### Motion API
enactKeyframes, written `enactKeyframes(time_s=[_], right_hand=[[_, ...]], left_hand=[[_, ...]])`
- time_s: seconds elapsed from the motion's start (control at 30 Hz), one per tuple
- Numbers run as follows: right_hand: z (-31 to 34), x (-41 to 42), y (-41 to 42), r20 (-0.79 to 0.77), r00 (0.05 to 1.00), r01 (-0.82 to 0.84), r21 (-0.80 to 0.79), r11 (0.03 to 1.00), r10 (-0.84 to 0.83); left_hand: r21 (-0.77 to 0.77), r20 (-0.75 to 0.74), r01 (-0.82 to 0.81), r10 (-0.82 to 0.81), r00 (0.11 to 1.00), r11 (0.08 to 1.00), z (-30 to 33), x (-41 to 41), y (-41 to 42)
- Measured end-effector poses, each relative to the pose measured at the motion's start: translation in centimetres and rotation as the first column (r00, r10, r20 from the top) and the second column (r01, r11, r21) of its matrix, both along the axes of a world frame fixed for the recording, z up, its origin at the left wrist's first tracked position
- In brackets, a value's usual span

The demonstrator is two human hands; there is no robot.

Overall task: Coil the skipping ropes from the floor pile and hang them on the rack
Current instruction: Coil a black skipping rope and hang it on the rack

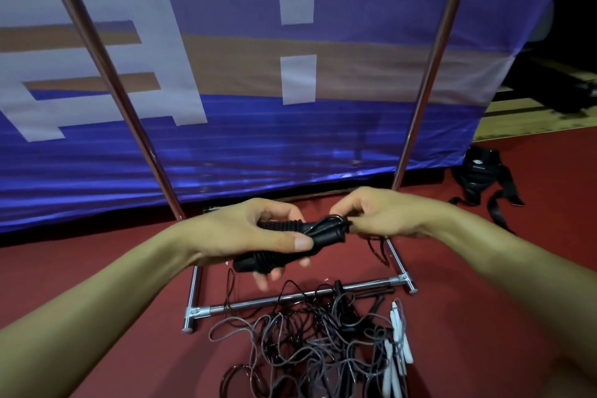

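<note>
Red flooring (pixel 484 300) runs beneath a blue banner (pixel 258 139), in front of which a chrome rack (pixel 433 74) stands on slanting uprights, with its base bar (pixel 290 299) lying low across the floor. A pair of black handles (pixel 290 237), wound round with their own cord, is gripped in the left hand (pixel 245 233), its thumb pressed on top. The free end of the cord is pinched at the handle tips by the right hand (pixel 374 216), its fingers curled.

The bundle is judged light, and the thin cord limp and springy, so the wraps are likely to loosen unless kept pinched; the ribbed handles offer the firmest hold.

On the floor, the pile of ropes (pixel 310 346) lies tangled over the base bar, with white handles (pixel 399 349) at its right edge. A loop could be snagged on the bar's end fittings when lifted. Open room is left between the uprights above the hands. A black strap (pixel 484 178) lies well apart to the right.
</note>
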State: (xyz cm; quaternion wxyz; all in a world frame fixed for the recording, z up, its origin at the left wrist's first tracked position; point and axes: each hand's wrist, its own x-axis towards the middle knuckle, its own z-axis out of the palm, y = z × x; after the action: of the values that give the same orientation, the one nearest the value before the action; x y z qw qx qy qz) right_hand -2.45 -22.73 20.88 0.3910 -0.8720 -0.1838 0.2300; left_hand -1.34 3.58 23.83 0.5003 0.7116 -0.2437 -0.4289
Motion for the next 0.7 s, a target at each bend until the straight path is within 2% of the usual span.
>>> enactKeyframes(time_s=[0.1,0.17,0.3,0.43,0.53,0.7], right_hand=[[0.9,-0.3,1.2,0.072,0.997,-0.017,-0.039,0.999,0.02],[1.6,-0.7,2.0,0.175,0.983,-0.03,-0.137,0.99,0.054],[2.5,-1.8,3.1,0.394,0.918,0.058,-0.254,0.965,0.048],[3.3,-3.3,4.4,0.57,0.814,0.081,-0.303,0.949,0.112],[3.3,-4.1,4.3,0.637,0.768,0.078,-0.18,0.981,0.056],[2.3,-5.3,4.8,0.729,0.681,0.15,-0.042,0.988,-0.073]], left_hand=[[0.164,0.052,0.097,-0.107,0.993,0.982,0.0,-0.7,-0.6],[0.254,0.068,0.111,-0.132,0.989,0.961,-0.4,-1.3,-1.1],[0.273,0.154,0.054,-0.098,0.983,0.961,-0.7,-1.7,-1.5],[0.199,0.163,-0.064,0.031,0.986,0.978,-0.5,-1.8,-0.8],[0.058,0.116,-0.208,0.2,0.973,0.976,-0.5,-1.7,0.1],[-0.074,-0.084,-0.356,0.349,0.933,0.932,-0.3,-1.9,0.4]])
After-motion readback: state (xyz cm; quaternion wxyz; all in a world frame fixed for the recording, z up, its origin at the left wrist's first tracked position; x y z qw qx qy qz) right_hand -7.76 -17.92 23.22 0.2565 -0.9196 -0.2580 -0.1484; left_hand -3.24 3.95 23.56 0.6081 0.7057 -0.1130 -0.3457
